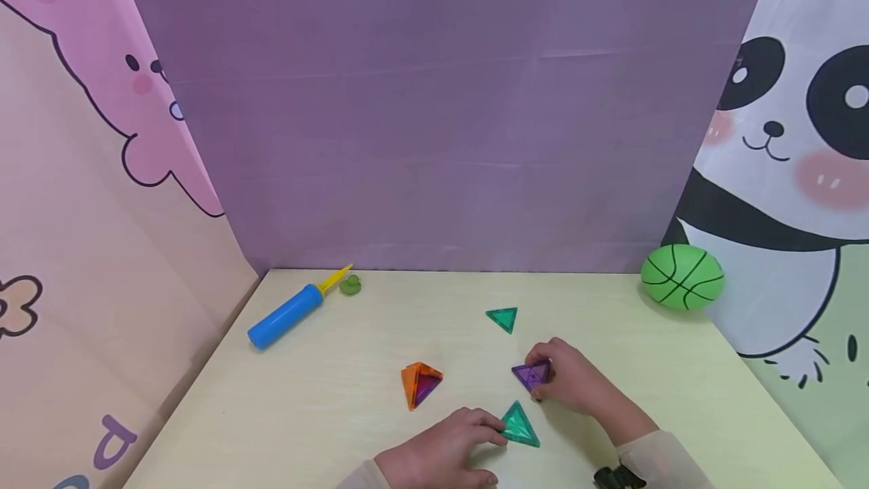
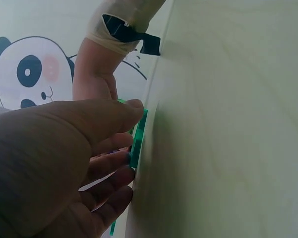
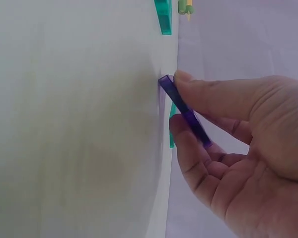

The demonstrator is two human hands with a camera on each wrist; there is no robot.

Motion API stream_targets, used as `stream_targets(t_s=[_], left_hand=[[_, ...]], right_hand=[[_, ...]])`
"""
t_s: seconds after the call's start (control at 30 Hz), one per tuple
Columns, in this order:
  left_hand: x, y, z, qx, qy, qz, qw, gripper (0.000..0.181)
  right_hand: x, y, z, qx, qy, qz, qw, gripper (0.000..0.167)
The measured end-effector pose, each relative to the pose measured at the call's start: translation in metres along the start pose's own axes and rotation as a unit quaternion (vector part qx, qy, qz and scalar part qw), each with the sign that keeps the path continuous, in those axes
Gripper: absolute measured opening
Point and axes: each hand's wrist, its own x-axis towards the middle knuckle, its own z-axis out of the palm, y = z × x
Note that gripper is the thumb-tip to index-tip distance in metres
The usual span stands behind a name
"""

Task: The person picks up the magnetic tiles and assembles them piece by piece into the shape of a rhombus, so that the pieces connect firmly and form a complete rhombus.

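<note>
1. Two green triangular tiles (image 1: 504, 318) (image 1: 520, 426), lower centre.
2. One purple triangular tile (image 1: 529, 375).
3. One orange-and-purple pyramid-shaped piece (image 1: 419, 383).
4. One blue hand pump (image 1: 285, 317), lower left.
5. One small green object (image 1: 350, 286).
6. One green basketball (image 1: 682, 278), lower right.
7. Two hands (image 1: 456, 444) (image 1: 572, 377).

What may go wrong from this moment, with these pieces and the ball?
The right hand pinches the tilted purple triangle, so it might slip out. The left hand is at the edge of the nearer green triangle and may nudge it. The green ball sits at the back right corner of the table; a bump could roll it off.
</note>
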Motion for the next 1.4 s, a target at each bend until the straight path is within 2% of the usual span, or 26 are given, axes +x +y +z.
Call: stream_targets(t_s=[0.13,0.27,0.4,0.57,0.73,1.07,1.4], left_hand=[[0.000,0.000,0.000,-0.010,-0.007,-0.015,0.9998,0.048],[0.000,0.000,0.000,-0.007,-0.013,-0.026,0.9996,0.052],[-0.002,0.000,0.000,0.002,-0.010,-0.026,0.9996,0.054],[-0.002,-0.002,0.001,0.011,0.001,-0.035,0.9993,0.056],[-0.003,-0.006,0.002,0.033,0.010,-0.035,0.9988,0.058],[-0.002,-0.010,0.004,0.018,0.010,-0.031,0.9993,0.059],[-0.003,-0.008,0.003,0.020,0.024,-0.017,0.9994,0.060]], right_hand=[[-0.006,0.001,-0.001,0.026,-0.003,0.001,0.9997,0.035],[-0.011,0.003,0.000,0.037,-0.005,-0.004,0.9993,0.039],[-0.013,0.002,0.003,0.038,-0.004,0.022,0.9990,0.043],[-0.015,-0.001,0.003,0.040,-0.009,0.034,0.9986,0.033],[-0.017,-0.002,0.002,0.031,-0.003,0.032,0.9990,0.026],[-0.019,0.001,0.004,0.023,0.023,0.018,0.9993,0.017],[-0.026,-0.010,0.001,0.048,0.028,0.024,0.9982,0.017]])
